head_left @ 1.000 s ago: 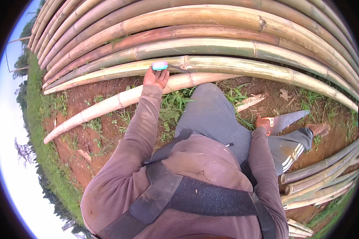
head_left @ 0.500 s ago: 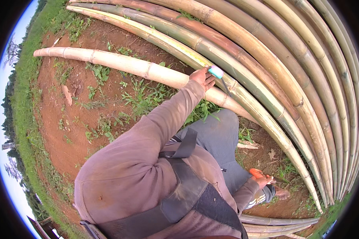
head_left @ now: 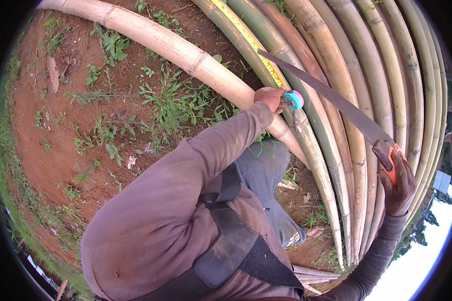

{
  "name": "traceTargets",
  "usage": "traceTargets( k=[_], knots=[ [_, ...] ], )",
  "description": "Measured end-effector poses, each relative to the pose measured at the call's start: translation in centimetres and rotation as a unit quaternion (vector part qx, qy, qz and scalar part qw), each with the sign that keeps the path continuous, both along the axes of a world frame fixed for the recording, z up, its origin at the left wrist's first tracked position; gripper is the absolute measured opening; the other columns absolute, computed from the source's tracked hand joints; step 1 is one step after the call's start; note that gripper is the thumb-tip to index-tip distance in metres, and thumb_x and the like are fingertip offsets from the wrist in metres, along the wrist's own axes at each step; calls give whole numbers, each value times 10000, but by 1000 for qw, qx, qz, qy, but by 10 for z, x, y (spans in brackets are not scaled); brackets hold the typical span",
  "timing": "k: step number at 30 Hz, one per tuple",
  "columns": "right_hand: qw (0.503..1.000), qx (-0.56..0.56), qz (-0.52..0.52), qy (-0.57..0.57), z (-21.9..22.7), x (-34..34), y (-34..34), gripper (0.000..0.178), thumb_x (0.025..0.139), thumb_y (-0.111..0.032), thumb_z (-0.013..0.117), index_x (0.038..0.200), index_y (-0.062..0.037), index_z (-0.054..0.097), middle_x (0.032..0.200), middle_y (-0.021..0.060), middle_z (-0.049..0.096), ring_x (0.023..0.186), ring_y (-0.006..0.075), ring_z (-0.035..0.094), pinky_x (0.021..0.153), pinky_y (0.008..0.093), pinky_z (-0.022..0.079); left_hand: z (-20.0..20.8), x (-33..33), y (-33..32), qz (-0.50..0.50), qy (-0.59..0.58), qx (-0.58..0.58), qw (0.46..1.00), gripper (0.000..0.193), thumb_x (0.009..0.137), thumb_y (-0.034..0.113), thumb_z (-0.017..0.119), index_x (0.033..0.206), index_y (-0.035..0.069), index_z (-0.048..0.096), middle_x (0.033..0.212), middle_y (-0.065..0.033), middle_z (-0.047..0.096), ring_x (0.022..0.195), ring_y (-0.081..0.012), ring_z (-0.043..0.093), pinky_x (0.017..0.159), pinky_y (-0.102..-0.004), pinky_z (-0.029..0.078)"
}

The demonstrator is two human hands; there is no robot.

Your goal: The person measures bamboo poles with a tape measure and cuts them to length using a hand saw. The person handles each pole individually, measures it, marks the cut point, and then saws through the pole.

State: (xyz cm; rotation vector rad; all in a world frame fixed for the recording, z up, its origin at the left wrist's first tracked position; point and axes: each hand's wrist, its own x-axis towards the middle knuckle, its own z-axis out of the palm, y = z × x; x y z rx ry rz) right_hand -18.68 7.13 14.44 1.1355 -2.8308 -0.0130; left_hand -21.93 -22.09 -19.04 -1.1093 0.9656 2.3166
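My left hand (head_left: 270,99) is closed on a small tape measure (head_left: 294,100) with a blue and pink case. Its yellow tape runs out along a greenish bamboo pole (head_left: 307,138), the nearest of the row. Held in my right hand (head_left: 402,186), over the poles at the right, is a handsaw (head_left: 331,95) with an orange and dark handle. The long dark blade slants up to the left across several poles. Its tip lies over the edge of the yellow tape; whether it touches the pole I cannot tell.
More bamboo poles (head_left: 354,85) lie side by side to the right. A pale, loose bamboo pole (head_left: 150,37) crosses the reddish soil (head_left: 40,113) on the left, next to green weeds (head_left: 168,100). My bent knee (head_left: 263,163) is below it. More poles (head_left: 311,275) lie at the bottom.
My right hand has come up from low beside my leg, bringing the saw over the poles with its tip at the tape. The view has shifted; my left hand still holds the tape measure.
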Motion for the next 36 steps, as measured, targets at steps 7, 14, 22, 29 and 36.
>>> traceTargets(
  k=[7, 14, 22, 29, 36],
  knots=[
    [977, 123, 169, 35, 24, -119, -131, 599, 734, -167, 851, 1298, -68, 677, 877, 108, 637, 872, 317, 657, 837, 450, 557, -4, -2, -1, -13, 3, -11, 1000, 220, 984, 300, 712, 964, 93, 640, 894, -55, 747, 772, -181, 706, 756, -380, 522],
    [968, 149, 201, 0, 35, -161, -164, 583, 718, -98, 849, 1272, -46, 675, 971, 135, 677, 941, 355, 666, 838, 456, 556, -4, -2, -2, -11, -2, -36, 999, 260, 964, 310, 740, 884, 69, 685, 861, -63, 747, 738, -165, 708, 704, -351, 550],
    [953, 222, 201, -37, 52, -192, -154, 642, 798, -59, 809, 1404, -47, 597, 1283, 191, 672, 1203, 354, 642, 1014, 430, 561, -3, 0, -1, 3, 6, -33, 999, 281, 952, 318, 758, 879, 53, 697, 844, -65, 748, 684, -161, 704, 630, -313, 539],
    [930, 225, 290, 14, 54, -199, -197, 420, 850, -234, 817, 1233, -126, 683, 1070, 98, 746, 926, 191, 724, 763, 288, 631, -5, -1, -1, 11, 10, -49, 999, 270, 948, 302, 756, 845, 59, 701, 827, -62, 745, 674, -139, 690, 625, -306, 534],
    [898, 149, 413, 7, 52, -219, -201, 340, 840, -276, 855, 1136, -146, 751, 923, 48, 798, 785, 127, 769, 644, 240, 680, 1, 3, -2, 14, 24, -43, 999, 266, 946, 288, 757, 835, 54, 692, 812, -54, 723, 688, -128, 677, 623, -298, 535]
  ],
)
